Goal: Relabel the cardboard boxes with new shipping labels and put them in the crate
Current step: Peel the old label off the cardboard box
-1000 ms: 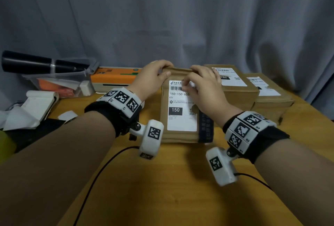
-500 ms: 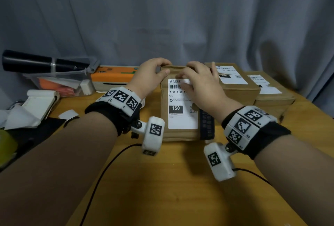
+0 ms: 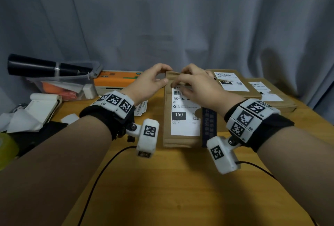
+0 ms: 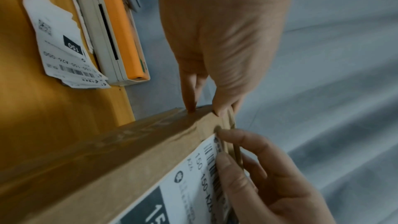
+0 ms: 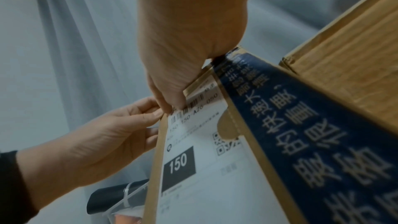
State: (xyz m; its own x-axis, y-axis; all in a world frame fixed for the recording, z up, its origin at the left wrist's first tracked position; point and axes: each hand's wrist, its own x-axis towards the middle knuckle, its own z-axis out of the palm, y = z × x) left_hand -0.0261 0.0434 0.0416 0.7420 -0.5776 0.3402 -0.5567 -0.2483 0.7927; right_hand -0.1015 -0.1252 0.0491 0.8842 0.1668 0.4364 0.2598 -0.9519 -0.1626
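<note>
A brown cardboard box with blue tape down its right side lies mid-table, a white shipping label marked 150 on top. My left hand grips the box's far left corner, thumb on the near face. My right hand pinches the label at its top left corner. In the right wrist view the label has its top edge lifted a little under my fingertips. The left wrist view shows the left fingertips on the box corner. No crate is in view.
Two more labelled boxes lie at the back right. An orange label printer and a clear bin with a black tube stand back left. Torn old labels and white backing paper lie at left. Cables cross the near table.
My right hand slid from the upper middle of the label up to its top left corner. The left hand stayed on the box's far corner.
</note>
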